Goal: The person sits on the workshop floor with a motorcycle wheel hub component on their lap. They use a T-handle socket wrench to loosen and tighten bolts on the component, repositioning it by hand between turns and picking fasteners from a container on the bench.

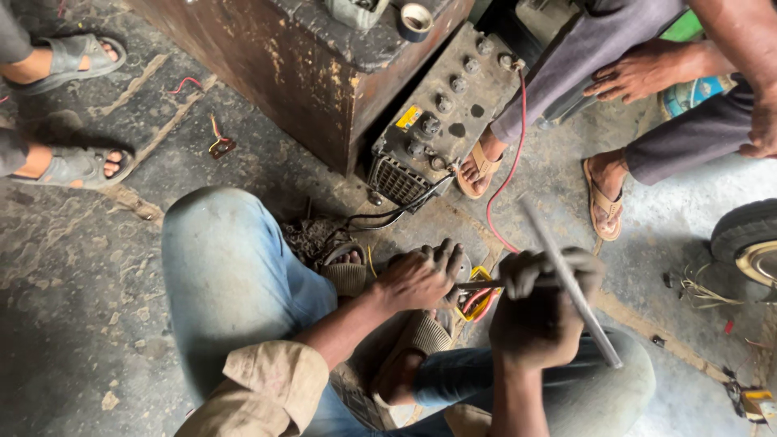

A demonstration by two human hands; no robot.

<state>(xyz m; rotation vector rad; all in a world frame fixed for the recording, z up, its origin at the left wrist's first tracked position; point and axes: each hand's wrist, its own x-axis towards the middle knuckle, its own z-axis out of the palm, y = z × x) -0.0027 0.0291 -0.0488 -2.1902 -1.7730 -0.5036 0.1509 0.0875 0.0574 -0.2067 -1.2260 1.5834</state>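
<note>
Hands mid-strike: left hand pinched a rod near the battery; right hand fisted round a bar. Next needed square aim.

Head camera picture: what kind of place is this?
Probably a roadside repair workshop: an old battery on the grimy concrete floor, loose wires under the person's hands, and a tyre at the edge.

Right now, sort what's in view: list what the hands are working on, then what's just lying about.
In hand:
left hand gripping a small part
right hand holding a metal rod
red wire
yellow clip

Lying about:
battery
tape roll
rusty box
tyre
wire scrap
</note>
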